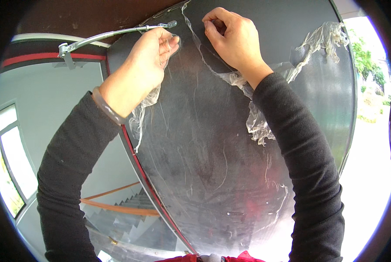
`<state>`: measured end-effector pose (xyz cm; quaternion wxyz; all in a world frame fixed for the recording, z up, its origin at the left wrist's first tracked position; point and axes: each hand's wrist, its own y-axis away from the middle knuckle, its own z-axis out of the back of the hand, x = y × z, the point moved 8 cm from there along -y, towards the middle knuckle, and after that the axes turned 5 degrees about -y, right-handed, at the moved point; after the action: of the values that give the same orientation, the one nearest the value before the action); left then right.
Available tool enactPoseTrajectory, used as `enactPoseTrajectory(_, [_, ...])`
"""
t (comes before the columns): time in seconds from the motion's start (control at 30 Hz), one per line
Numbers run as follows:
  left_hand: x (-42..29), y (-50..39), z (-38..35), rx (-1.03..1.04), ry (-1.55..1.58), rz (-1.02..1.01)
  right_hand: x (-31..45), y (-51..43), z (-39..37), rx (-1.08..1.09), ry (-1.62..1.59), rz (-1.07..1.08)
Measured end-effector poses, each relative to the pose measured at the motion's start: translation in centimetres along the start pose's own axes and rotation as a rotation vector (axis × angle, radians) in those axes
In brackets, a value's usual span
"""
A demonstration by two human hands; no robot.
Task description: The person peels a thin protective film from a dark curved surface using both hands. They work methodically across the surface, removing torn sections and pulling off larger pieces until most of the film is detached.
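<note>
A dark, glossy panel (202,137), which looks like a door leaf, fills the middle of the view. Torn clear plastic film (234,78) clings to it in ragged, crumpled strips. My left hand (149,55) is at the panel's upper left, fingers curled around a piece of clear film; a crumpled tail of film (144,108) hangs below it. To the right, my right hand (236,36) is held against the upper panel, thumb and forefinger drawn together beside a torn film edge. Whether film is between those fingers is hidden.
A metal door-closer arm (116,32) reaches across the top left, close above my left hand. Beyond the red-edged frame (139,167) are a staircase (133,209) with an orange handrail (123,209) and a window (13,154). Another crumpled film strip (329,39) hangs at the upper right.
</note>
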<state>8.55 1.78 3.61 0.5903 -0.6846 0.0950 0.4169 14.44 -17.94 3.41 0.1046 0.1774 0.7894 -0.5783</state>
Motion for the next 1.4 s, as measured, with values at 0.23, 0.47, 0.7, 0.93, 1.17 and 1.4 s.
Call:
enactPoseTrajectory(0.23, [1.1,2.4,-0.3,-0.077,0.021,-0.056,-0.1,-0.1,-0.1,0.027,-0.007,-0.008])
enactPoseTrajectory(0.47, [0.8,10.0,-6.3,0.310,-0.379,-0.628,-0.1,-0.1,-0.2,0.048,-0.010,-0.015])
enactPoseTrajectory(0.7, [-2.3,18.1,-7.9,0.150,-0.868,-1.410,0.7,0.0,-0.2,0.110,0.041,-0.002])
enactPoseTrajectory(0.93, [0.2,1.5,1.5,-0.467,-1.049,-0.939,0.9,-0.6,-1.3,0.257,0.116,0.002])
enactPoseTrajectory(1.17, [1.7,1.6,0.6,-0.447,-0.665,-0.750,1.4,-2.6,-4.1,0.558,0.323,-0.169])
enactPoseTrajectory(1.4, [3.6,1.9,0.5,-0.585,-0.490,-0.891,2.7,-4.6,-10.1,0.843,0.727,-0.096])
